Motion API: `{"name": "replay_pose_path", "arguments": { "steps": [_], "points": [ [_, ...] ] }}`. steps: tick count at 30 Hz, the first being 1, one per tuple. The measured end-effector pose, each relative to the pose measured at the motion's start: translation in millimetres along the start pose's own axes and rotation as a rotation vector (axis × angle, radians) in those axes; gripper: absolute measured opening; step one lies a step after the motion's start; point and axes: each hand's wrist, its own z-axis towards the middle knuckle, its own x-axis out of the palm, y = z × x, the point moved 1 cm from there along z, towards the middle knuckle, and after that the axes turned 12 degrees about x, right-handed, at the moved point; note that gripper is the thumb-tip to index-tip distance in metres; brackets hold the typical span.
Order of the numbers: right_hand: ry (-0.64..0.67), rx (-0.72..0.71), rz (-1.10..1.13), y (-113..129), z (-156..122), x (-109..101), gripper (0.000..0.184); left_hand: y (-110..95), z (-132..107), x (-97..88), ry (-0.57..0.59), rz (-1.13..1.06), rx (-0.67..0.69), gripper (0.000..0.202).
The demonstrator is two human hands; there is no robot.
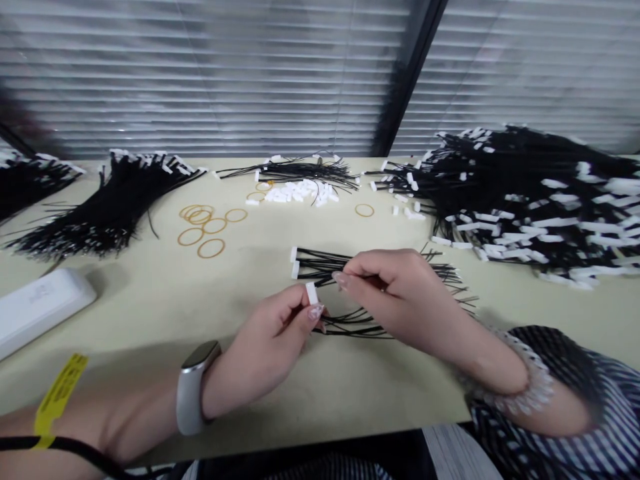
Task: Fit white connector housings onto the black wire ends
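My left hand [270, 347] pinches a small white connector [312, 293] between thumb and forefinger. Several black wires [355, 323] trail to the right from beside that hand. Just right of the connector, my right hand [400, 293] is closed in a pinch, with a thin black wire [327, 282] at its fingertips; the wire's end is too small to make out. Behind the fingers lie wired pieces with white connectors [295, 261] at their left ends, their black wires running beneath my right hand and out past it with loose ends.
Loose white connectors [300, 192] lie in a heap near the blinds. Yellow rubber bands [211, 248] are scattered left of centre. A large wire harness pile [530, 193] fills the right; a wire bundle [110, 207] lies at left, near a white box [43, 307].
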Motion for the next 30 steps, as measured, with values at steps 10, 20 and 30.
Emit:
{"name": "replay_pose_path", "arguments": {
  "steps": [10,20,30],
  "points": [
    [0.006,-0.060,0.015,1,-1,7,0.019,-3,1,0.8,0.040,-0.011,-0.019,0.024],
    [-0.421,0.027,-0.088,-20,7,-31,0.019,11,7,-2.7,-0.222,-0.301,-0.135,0.021],
    [0.167,0.027,-0.098,-27,14,-17,0.022,15,7,-7.1,-0.400,-0.470,-0.116,0.020]
  ]
}}
